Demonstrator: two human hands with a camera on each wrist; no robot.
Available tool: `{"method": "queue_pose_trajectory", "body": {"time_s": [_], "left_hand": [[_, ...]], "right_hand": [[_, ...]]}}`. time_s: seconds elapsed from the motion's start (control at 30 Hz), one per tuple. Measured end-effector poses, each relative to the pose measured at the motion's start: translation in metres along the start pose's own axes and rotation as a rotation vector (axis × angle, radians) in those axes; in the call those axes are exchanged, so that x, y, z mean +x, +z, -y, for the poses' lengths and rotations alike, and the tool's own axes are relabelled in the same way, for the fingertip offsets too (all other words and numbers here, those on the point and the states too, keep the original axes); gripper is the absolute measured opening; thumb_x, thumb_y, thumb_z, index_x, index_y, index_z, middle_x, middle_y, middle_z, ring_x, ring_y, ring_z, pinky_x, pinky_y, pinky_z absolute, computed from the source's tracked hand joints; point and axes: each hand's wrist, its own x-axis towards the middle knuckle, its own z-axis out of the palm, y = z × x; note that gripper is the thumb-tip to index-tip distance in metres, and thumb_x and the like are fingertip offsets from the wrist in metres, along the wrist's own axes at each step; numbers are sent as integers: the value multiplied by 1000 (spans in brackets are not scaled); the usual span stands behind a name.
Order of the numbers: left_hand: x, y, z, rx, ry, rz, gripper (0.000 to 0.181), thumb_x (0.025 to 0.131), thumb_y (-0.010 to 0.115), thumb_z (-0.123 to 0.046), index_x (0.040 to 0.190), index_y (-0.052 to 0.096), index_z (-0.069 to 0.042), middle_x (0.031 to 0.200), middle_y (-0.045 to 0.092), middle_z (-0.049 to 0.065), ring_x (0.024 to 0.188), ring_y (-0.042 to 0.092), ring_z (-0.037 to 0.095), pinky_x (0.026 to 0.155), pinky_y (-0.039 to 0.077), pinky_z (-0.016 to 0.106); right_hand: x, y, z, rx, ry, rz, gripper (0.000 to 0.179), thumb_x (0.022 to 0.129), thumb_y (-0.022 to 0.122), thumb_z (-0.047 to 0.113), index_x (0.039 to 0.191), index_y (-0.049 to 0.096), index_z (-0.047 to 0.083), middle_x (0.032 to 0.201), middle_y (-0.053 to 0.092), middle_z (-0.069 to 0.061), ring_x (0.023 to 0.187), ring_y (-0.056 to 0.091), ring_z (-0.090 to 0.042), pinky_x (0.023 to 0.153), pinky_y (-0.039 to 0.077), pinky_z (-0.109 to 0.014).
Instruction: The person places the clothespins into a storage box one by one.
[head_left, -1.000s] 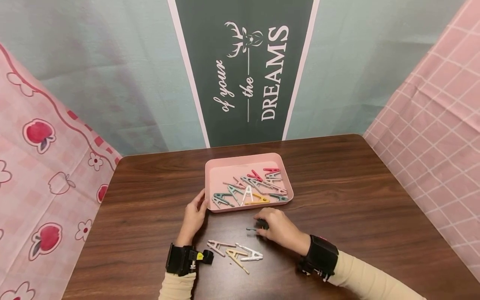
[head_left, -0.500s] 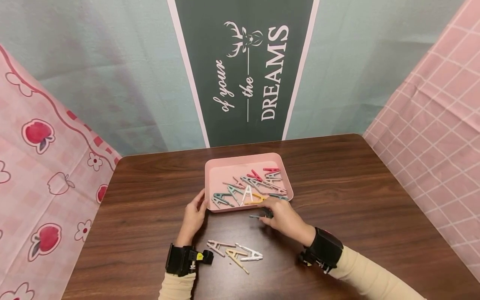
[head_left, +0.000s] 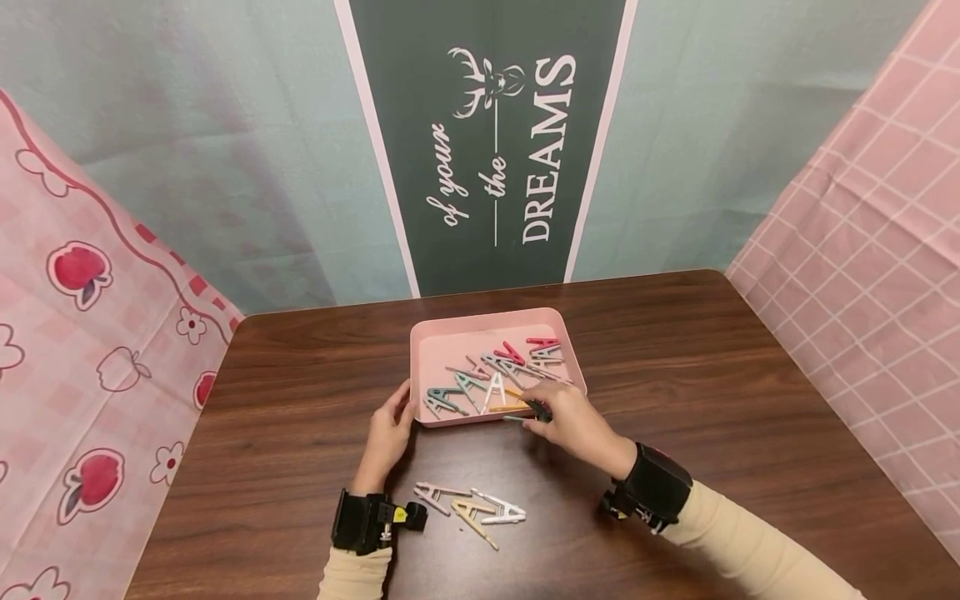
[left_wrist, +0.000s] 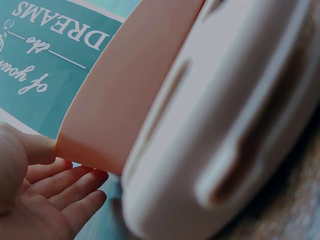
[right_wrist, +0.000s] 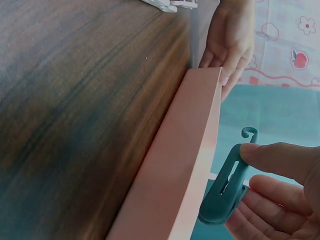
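Note:
My right hand (head_left: pixel 573 421) pinches a dark green clothespin (right_wrist: pixel 223 192) between thumb and fingers, just over the near rim of the pink tray (head_left: pixel 442 346). The clothespin has a small hook at one end. My left hand (head_left: pixel 387 437) rests against the tray's near left corner, its thumb on the wall and its fingers loosely extended, as the left wrist view shows. Inside the tray lie several clothespins, among them a white clothespin (head_left: pixel 497 387), a red clothespin (head_left: pixel 543 342) and a yellow clothespin (head_left: pixel 510 407), partly behind my right fingers.
On the brown table (head_left: pixel 300 400) in front of the tray lie a pale pink clothespin (head_left: pixel 432 497), a pale yellow clothespin (head_left: pixel 471 515) and a white clothespin (head_left: pixel 504 510), close together. Fabric hangs behind the table and along both sides.
My right hand has moved from the table in front of the tray up to its near rim, carrying the dark green clothespin. The left hand stays at the tray's corner.

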Motion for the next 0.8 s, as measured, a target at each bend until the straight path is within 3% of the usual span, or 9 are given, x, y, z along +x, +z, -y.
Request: {"method": "queue_pose_trajectory", "body": {"time_s": [0.63,0.8], "left_hand": [[-1,0,-2,-3,17,-18,43,97,51,-2,139,46,7,135,56,29,126,55,40,106,45,51],[-1,0,0,-2,19,-15,43,97,50,-2,139,46,7,135,55,29,126,55,40,106,45,50]], "right_hand": [[15,-14,-13,-7,41,-28,27,76,80,12,100,74,3,98,75,-13,88,68,-21,76,59,-39],[18,-15,-17,-7,46,-30,26,75,81,10,99,74,3,100,75,-13,91,69,-23,79,59,-41]]}}
